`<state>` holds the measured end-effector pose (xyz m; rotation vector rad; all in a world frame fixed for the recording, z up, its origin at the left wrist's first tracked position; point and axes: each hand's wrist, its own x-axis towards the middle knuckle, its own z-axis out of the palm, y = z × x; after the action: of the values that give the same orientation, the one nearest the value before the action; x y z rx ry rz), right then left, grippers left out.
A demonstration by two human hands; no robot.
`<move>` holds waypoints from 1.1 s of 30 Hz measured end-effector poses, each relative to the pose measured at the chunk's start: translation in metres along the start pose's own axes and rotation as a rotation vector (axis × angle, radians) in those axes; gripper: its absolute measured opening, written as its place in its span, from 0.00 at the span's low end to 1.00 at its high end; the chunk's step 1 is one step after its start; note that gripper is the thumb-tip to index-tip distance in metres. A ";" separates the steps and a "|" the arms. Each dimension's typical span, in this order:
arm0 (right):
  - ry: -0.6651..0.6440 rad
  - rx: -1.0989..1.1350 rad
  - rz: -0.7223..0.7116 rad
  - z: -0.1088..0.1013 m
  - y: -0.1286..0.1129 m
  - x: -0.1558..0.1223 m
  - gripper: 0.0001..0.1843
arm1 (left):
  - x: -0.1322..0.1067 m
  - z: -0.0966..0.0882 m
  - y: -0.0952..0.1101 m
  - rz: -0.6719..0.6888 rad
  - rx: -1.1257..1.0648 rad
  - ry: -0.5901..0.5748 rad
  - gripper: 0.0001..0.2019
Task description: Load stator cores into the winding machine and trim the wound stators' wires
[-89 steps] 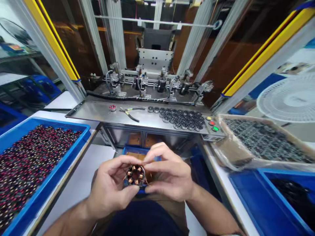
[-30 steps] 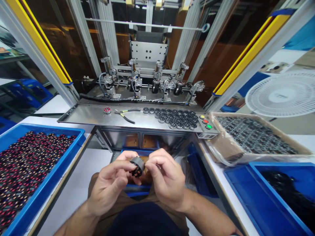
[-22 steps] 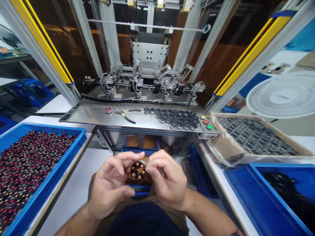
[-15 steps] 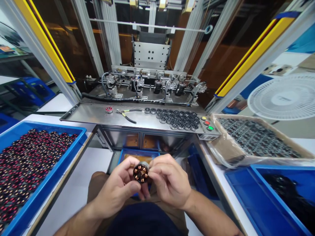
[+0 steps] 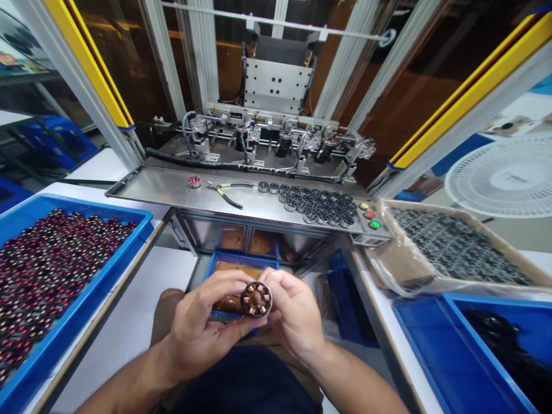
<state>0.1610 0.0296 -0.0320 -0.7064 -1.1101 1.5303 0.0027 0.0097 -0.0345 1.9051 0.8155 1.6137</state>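
A wound motor stator (image 5: 257, 310), a dark ring with copper coils inside, is held over my lap with its open face toward me. My left hand (image 5: 207, 322) grips it from the left, thumb below and fingers above. At its right edge, the fingers and thumb of my right hand (image 5: 297, 313) close on the rim; part of those fingertips is hidden behind the ring. On the metal ledge ahead lie a red-wound stator (image 5: 194, 181) and pliers (image 5: 230, 194) with green-and-black handles. To their right, several dark stator cores (image 5: 317, 202) are grouped together.
A blue tray (image 5: 144, 221) of red and copper stators stands at left. At right are a carton (image 5: 388, 270) of grey cores, a blue bin (image 5: 457, 322) with black parts, and a white fan (image 5: 504, 175). Ahead stands a machine (image 5: 280, 144) with coloured buttons (image 5: 370, 214) on its ledge.
The stator has moved slightly right and up and now faces me more squarely. My right fingers have shifted from its front to its right side. The camera view has tilted a little.
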 end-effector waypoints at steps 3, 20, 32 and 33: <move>0.015 0.045 0.076 0.000 0.004 0.001 0.18 | 0.001 -0.001 0.001 0.010 0.039 -0.007 0.34; -0.018 -0.254 -0.296 -0.002 -0.010 0.005 0.11 | -0.006 -0.003 0.007 -0.205 -0.206 0.022 0.28; -0.341 -0.876 -0.943 -0.018 -0.044 0.009 0.04 | 0.013 0.001 0.005 -0.986 -1.098 -0.361 0.22; -0.353 -0.862 -0.976 -0.019 -0.043 0.009 0.04 | 0.013 0.001 0.005 -0.983 -1.079 -0.322 0.20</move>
<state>0.1931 0.0439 0.0012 -0.3096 -2.0228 0.2960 0.0062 0.0159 -0.0222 0.7237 0.4331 0.7749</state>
